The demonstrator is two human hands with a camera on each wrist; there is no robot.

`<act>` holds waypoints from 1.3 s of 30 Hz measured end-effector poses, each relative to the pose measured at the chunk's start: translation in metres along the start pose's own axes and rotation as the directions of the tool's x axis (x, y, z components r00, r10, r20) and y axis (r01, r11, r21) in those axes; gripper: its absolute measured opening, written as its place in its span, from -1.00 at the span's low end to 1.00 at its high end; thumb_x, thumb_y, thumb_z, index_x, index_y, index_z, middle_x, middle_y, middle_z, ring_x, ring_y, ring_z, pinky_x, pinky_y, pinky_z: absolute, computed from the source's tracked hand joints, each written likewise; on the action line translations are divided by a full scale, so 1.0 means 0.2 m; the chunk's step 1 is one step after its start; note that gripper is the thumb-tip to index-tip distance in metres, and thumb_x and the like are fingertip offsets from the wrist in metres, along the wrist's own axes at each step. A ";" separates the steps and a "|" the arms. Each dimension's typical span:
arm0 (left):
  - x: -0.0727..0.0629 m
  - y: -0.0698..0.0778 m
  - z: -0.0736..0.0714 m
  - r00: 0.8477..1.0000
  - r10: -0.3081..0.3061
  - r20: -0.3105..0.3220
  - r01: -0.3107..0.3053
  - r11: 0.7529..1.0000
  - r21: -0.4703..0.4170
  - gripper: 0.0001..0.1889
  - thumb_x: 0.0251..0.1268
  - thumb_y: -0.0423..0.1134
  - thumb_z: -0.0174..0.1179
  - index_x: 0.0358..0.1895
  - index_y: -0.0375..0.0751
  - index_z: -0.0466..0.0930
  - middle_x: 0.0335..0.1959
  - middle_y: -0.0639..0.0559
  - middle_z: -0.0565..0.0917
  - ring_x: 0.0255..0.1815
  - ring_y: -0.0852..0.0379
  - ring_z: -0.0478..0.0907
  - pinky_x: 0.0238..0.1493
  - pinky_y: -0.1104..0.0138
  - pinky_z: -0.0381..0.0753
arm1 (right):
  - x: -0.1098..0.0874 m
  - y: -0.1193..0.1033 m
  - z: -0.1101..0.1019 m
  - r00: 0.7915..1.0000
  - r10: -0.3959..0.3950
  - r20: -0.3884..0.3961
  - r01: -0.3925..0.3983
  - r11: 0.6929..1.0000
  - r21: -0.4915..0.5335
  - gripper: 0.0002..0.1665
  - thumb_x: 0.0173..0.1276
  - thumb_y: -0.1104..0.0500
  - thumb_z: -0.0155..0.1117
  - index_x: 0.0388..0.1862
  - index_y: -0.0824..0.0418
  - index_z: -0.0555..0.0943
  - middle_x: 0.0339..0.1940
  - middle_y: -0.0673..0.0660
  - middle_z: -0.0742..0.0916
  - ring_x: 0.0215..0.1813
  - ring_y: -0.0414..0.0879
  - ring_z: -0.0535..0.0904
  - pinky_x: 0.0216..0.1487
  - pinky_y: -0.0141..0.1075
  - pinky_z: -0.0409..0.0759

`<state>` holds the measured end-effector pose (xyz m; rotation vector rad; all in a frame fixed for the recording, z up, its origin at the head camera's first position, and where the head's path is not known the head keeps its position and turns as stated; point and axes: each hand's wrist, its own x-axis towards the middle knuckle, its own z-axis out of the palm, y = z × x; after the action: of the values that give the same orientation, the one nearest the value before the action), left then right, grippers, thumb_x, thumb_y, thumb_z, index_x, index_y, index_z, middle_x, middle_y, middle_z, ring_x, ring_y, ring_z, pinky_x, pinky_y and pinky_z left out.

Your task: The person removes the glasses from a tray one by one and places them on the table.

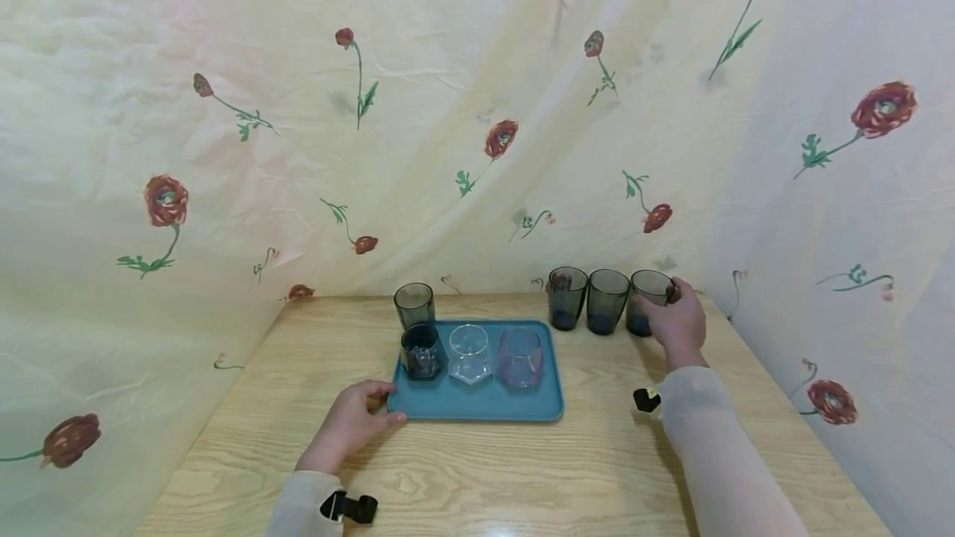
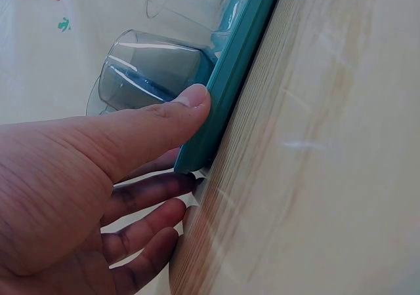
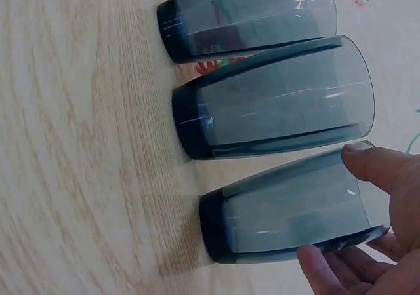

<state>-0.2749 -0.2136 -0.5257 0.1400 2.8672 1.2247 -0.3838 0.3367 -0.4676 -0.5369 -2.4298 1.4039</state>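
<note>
My right hand (image 1: 677, 323) holds the rightmost of three tall smoky glasses, thumb on one side and fingers round the other. That glass (image 3: 289, 210) stands on the table in the right wrist view. Beside it in the row are the middle glass (image 1: 608, 302) and the left glass (image 1: 567, 298). My left hand (image 1: 356, 419) grips the front-left corner of a blue tray (image 1: 477, 410), its thumb on the rim. On the tray are a short dark glass (image 1: 422, 352), a clear glass (image 1: 470, 357) and a pinkish glass (image 1: 520, 359).
Another tall smoky glass (image 1: 414, 306) stands behind the tray's left end, partly hidden by the short dark one. The wooden table (image 1: 477, 471) runs back to a cloth (image 1: 433, 147) printed with red flowers, which also hangs along both sides.
</note>
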 end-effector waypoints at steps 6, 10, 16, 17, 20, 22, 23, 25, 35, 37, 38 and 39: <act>0.00 -0.01 0.00 1.000 0.003 -0.002 -0.003 1.000 0.000 -0.48 0.19 -0.05 0.59 0.22 -0.04 0.72 0.23 -0.04 0.68 0.22 -0.10 0.63 0.19 -0.05 0.65 | 0.00 0.00 -0.01 1.000 -0.021 0.023 0.021 1.000 -0.017 0.24 0.41 -0.26 0.41 0.76 0.18 -0.06 0.67 0.37 0.23 0.60 0.36 0.20 0.52 0.24 0.27; 0.01 -0.01 0.00 1.000 0.009 -0.001 -0.009 1.000 0.002 -0.48 0.19 -0.05 0.58 0.22 -0.04 0.72 0.22 -0.03 0.69 0.20 -0.10 0.63 0.18 -0.05 0.66 | -0.01 -0.02 -0.02 0.999 -0.050 0.020 0.051 0.998 -0.029 0.25 0.43 -0.22 0.41 0.76 0.23 -0.09 0.69 0.39 0.16 0.62 0.40 0.12 0.52 0.27 0.24; 0.01 -0.01 0.00 1.000 0.012 -0.010 -0.011 1.000 0.009 -0.48 0.19 -0.04 0.59 0.22 -0.03 0.72 0.24 -0.04 0.68 0.22 -0.10 0.62 0.20 -0.05 0.64 | -0.06 -0.08 -0.05 0.993 -0.121 0.005 0.122 0.993 -0.006 0.22 0.44 -0.10 0.43 0.75 0.27 -0.10 0.66 0.45 0.15 0.58 0.47 0.13 0.47 0.33 0.28; 0.01 -0.01 0.00 1.000 0.011 -0.010 -0.011 1.000 0.007 -0.48 0.19 -0.04 0.59 0.22 -0.03 0.72 0.24 -0.04 0.67 0.22 -0.10 0.62 0.21 -0.05 0.64 | -0.07 -0.09 -0.05 0.992 -0.130 0.005 0.130 0.992 -0.004 0.21 0.44 -0.09 0.43 0.75 0.27 -0.09 0.65 0.46 0.15 0.58 0.47 0.13 0.47 0.33 0.28; 0.01 -0.01 0.00 1.000 0.015 -0.008 -0.015 1.000 0.005 -0.48 0.19 -0.05 0.59 0.22 -0.03 0.72 0.24 -0.04 0.68 0.22 -0.10 0.62 0.21 -0.05 0.64 | -0.08 -0.12 -0.07 0.989 -0.151 -0.002 0.151 0.989 0.004 0.20 0.44 -0.08 0.42 0.74 0.28 -0.08 0.66 0.45 0.14 0.60 0.46 0.11 0.48 0.32 0.27; 0.01 -0.02 0.00 1.000 0.017 -0.008 -0.017 1.000 0.004 -0.48 0.19 -0.05 0.59 0.22 -0.03 0.72 0.24 -0.04 0.68 0.22 -0.11 0.62 0.21 -0.06 0.64 | -0.09 -0.14 -0.07 0.986 -0.167 -0.016 0.167 0.986 0.007 0.18 0.43 -0.08 0.42 0.74 0.27 -0.05 0.65 0.44 0.16 0.60 0.43 0.11 0.49 0.31 0.27; 0.01 -0.02 0.00 1.000 0.018 -0.008 -0.018 1.000 0.004 -0.48 0.19 -0.05 0.59 0.22 -0.03 0.72 0.24 -0.05 0.67 0.22 -0.11 0.62 0.21 -0.06 0.64 | -0.10 -0.15 -0.07 0.984 -0.177 -0.026 0.178 0.984 0.008 0.17 0.43 -0.07 0.42 0.74 0.25 -0.04 0.65 0.43 0.17 0.61 0.41 0.11 0.50 0.31 0.26; 0.01 -0.02 0.00 1.000 0.020 -0.010 -0.020 1.000 0.006 -0.48 0.19 -0.06 0.59 0.22 -0.03 0.72 0.25 -0.05 0.67 0.23 -0.11 0.61 0.22 -0.07 0.63 | -0.11 -0.19 -0.07 0.980 -0.195 -0.043 0.196 0.980 0.018 0.14 0.43 -0.04 0.43 0.75 0.22 -0.01 0.66 0.39 0.19 0.62 0.37 0.11 0.51 0.29 0.26; 0.01 -0.02 -0.01 1.000 0.025 -0.008 -0.025 1.000 0.010 -0.47 0.18 -0.06 0.59 0.22 -0.06 0.72 0.23 -0.06 0.68 0.22 -0.12 0.62 0.21 -0.08 0.63 | -0.21 -0.38 -0.01 0.958 -0.284 -0.050 0.287 0.955 0.077 0.12 0.43 -0.19 0.43 0.75 0.06 0.06 0.71 0.16 0.20 0.66 0.22 0.10 0.56 0.22 0.22; 0.01 -0.01 -0.01 1.000 0.023 -0.005 -0.023 1.000 0.006 -0.47 0.18 -0.06 0.60 0.22 -0.07 0.72 0.23 -0.07 0.68 0.22 -0.12 0.62 0.21 -0.08 0.63 | -0.23 -0.42 0.01 0.950 -0.310 -0.036 0.312 0.946 0.087 0.11 0.43 -0.21 0.43 0.75 0.06 0.07 0.70 0.15 0.21 0.66 0.24 0.12 0.54 0.24 0.24; 0.00 -0.01 -0.01 1.000 0.022 -0.004 -0.022 1.000 0.006 -0.47 0.18 -0.06 0.59 0.22 -0.07 0.72 0.23 -0.06 0.68 0.22 -0.12 0.62 0.21 -0.08 0.63 | -0.24 -0.43 0.02 0.948 -0.319 -0.026 0.320 0.943 0.092 0.11 0.42 -0.22 0.43 0.75 0.04 0.07 0.71 0.14 0.21 0.65 0.26 0.12 0.52 0.25 0.27; 0.00 -0.01 -0.01 1.000 0.024 -0.004 -0.024 1.000 0.007 -0.47 0.18 -0.07 0.59 0.22 -0.07 0.72 0.24 -0.07 0.67 0.22 -0.13 0.61 0.21 -0.08 0.63 | -0.25 -0.45 0.04 0.945 -0.327 -0.018 0.327 0.940 0.099 0.12 0.42 -0.23 0.43 0.75 0.02 0.08 0.71 0.13 0.22 0.64 0.27 0.13 0.50 0.25 0.30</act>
<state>-0.2760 -0.2162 -0.5259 0.1729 2.8814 1.2206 -0.3585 0.2672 -0.3955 -0.0998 -2.2978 1.3696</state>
